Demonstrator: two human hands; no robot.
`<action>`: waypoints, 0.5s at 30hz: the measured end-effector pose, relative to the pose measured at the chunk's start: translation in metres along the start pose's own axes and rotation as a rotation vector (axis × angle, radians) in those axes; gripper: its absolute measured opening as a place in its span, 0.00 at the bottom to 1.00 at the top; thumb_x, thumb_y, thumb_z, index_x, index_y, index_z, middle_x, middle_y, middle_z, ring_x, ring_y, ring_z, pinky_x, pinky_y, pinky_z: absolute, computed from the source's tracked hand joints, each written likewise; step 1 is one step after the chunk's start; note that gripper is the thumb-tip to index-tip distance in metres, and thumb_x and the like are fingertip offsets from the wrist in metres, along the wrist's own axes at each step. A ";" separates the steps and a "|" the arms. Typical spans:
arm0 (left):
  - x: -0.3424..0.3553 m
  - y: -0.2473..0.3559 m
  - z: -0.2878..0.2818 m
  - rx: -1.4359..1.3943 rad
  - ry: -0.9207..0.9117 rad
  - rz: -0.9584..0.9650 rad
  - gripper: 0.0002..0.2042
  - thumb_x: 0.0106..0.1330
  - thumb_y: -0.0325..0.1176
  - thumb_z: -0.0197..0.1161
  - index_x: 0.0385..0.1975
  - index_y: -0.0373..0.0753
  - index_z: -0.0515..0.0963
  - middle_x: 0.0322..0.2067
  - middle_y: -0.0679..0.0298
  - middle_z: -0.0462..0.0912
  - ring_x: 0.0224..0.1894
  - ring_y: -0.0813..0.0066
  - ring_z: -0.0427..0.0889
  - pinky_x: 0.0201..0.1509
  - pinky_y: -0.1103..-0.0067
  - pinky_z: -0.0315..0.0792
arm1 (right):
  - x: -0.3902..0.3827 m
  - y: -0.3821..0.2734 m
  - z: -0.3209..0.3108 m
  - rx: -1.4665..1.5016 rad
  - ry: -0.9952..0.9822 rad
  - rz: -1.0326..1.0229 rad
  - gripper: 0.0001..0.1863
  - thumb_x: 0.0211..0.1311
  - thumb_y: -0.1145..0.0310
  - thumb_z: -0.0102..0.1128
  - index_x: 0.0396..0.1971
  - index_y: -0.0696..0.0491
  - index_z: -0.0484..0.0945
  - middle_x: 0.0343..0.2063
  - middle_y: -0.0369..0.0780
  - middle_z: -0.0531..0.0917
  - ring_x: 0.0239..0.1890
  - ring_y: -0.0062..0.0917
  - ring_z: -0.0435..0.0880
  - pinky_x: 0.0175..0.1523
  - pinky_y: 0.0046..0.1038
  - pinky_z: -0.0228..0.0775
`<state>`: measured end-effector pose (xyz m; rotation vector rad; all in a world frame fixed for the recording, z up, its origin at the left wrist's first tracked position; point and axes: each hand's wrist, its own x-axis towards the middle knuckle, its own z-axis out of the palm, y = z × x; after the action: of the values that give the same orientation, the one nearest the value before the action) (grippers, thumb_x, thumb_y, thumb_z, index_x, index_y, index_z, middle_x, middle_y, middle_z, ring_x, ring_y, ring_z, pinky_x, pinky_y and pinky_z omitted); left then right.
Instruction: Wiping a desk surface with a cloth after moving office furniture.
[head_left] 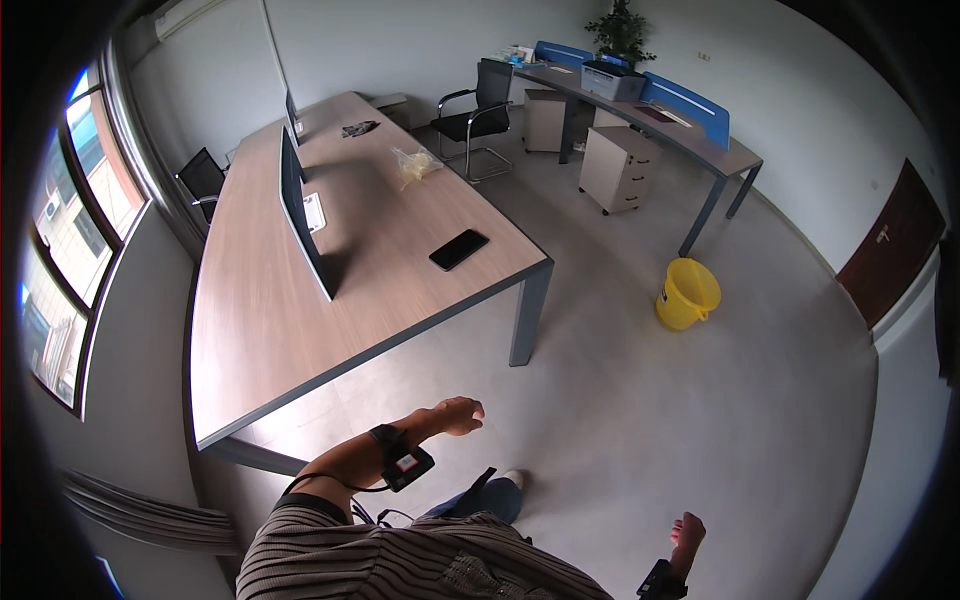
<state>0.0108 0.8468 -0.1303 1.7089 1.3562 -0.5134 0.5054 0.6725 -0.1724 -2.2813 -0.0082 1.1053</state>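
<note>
My left hand (460, 415) hangs over the floor in front of the desk's near edge. Its fingers are curled in, and nothing shows in them. Off to the lower right, my right hand (687, 530) is low over the floor with its fingers bent closed, also without any object in sight. Neither hand touches anything. Nearest to the left hand is the long wooden desk (250, 330), on which a black smartphone (459, 250) lies flat near the right edge. Further back on it sits a crumpled clear plastic bag (416, 165) with something pale yellow inside.
A yellow bucket (688, 295) stands on the floor to the right. Thin blue-grey desk dividers (300, 215) rise from the desk. A black chair (478, 115), a drawer cabinet (618, 170) and a second desk with a printer (612, 82) are at the back. A dark red door (893, 245) is far right.
</note>
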 end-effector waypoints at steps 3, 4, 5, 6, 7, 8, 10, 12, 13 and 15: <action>0.022 0.004 0.000 -0.063 0.019 -0.036 0.14 0.53 0.39 0.50 0.39 0.42 0.69 0.33 0.61 0.74 0.40 0.65 0.71 0.43 0.73 0.64 | 0.033 -0.048 0.046 -0.001 -0.118 -0.085 0.10 0.47 0.66 0.49 0.28 0.55 0.68 0.14 0.37 0.70 0.08 0.15 0.62 0.10 0.18 0.52; 0.035 0.009 -0.002 -0.078 0.031 -0.039 0.14 0.53 0.39 0.50 0.39 0.42 0.69 0.33 0.61 0.74 0.40 0.65 0.71 0.43 0.73 0.64 | 0.046 -0.063 0.055 -0.056 -0.177 -0.132 0.11 0.47 0.64 0.50 0.29 0.55 0.69 0.16 0.37 0.71 0.09 0.16 0.63 0.12 0.18 0.55; 0.050 0.014 -0.004 -0.145 0.074 -0.032 0.14 0.53 0.38 0.50 0.39 0.42 0.69 0.32 0.61 0.74 0.40 0.65 0.71 0.42 0.73 0.65 | 0.058 -0.076 0.062 -0.112 -0.230 -0.180 0.12 0.48 0.63 0.51 0.30 0.54 0.69 0.17 0.36 0.71 0.11 0.16 0.65 0.15 0.19 0.58; 0.065 0.017 -0.006 -0.214 0.115 -0.029 0.14 0.53 0.38 0.50 0.38 0.42 0.69 0.32 0.61 0.74 0.39 0.65 0.71 0.42 0.74 0.65 | 0.069 -0.080 0.068 -0.173 -0.263 -0.173 0.13 0.48 0.62 0.51 0.30 0.55 0.69 0.18 0.37 0.72 0.12 0.17 0.67 0.17 0.20 0.61; 0.078 0.021 -0.007 -0.234 0.127 -0.033 0.14 0.53 0.38 0.50 0.38 0.42 0.69 0.32 0.61 0.74 0.39 0.65 0.71 0.42 0.74 0.65 | 0.072 -0.087 0.073 -0.250 -0.267 -0.168 0.13 0.48 0.62 0.51 0.31 0.55 0.69 0.19 0.38 0.73 0.12 0.18 0.68 0.17 0.20 0.62; 0.093 0.024 -0.007 -0.261 0.159 -0.032 0.13 0.52 0.37 0.51 0.38 0.42 0.70 0.32 0.60 0.74 0.39 0.64 0.72 0.42 0.73 0.65 | 0.085 -0.083 0.069 -0.282 -0.280 -0.176 0.14 0.49 0.62 0.50 0.32 0.55 0.69 0.19 0.38 0.74 0.13 0.19 0.69 0.17 0.21 0.63; 0.132 0.035 -0.012 -0.292 0.195 -0.028 0.13 0.52 0.37 0.52 0.37 0.42 0.70 0.32 0.58 0.74 0.40 0.62 0.72 0.42 0.73 0.66 | 0.103 -0.099 0.056 -0.323 -0.276 -0.135 0.13 0.47 0.63 0.51 0.32 0.54 0.69 0.20 0.38 0.74 0.15 0.20 0.70 0.18 0.22 0.64; 0.167 0.047 -0.029 -0.299 0.208 0.007 0.13 0.51 0.36 0.52 0.37 0.42 0.70 0.33 0.57 0.74 0.41 0.61 0.71 0.42 0.73 0.65 | 0.116 -0.109 0.043 -0.320 -0.218 -0.105 0.13 0.47 0.63 0.51 0.31 0.54 0.69 0.20 0.38 0.73 0.15 0.20 0.70 0.18 0.21 0.62; 0.179 0.056 -0.042 -0.331 0.221 0.006 0.13 0.51 0.36 0.52 0.37 0.42 0.70 0.34 0.57 0.74 0.41 0.61 0.71 0.43 0.73 0.65 | 0.120 -0.114 0.038 -0.295 -0.158 -0.064 0.12 0.46 0.64 0.50 0.31 0.54 0.69 0.20 0.38 0.73 0.15 0.19 0.69 0.17 0.21 0.61; 0.203 0.081 -0.070 -0.386 0.238 0.001 0.13 0.51 0.37 0.52 0.37 0.42 0.70 0.35 0.57 0.73 0.42 0.62 0.70 0.43 0.73 0.65 | 0.135 -0.138 0.026 -0.174 -0.046 -0.008 0.10 0.46 0.65 0.50 0.29 0.52 0.68 0.18 0.37 0.71 0.14 0.18 0.66 0.15 0.19 0.57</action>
<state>0.1381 1.0173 -0.2163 1.4814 1.5081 -0.0380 0.6091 0.8334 -0.2097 -2.4052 -0.1372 1.1938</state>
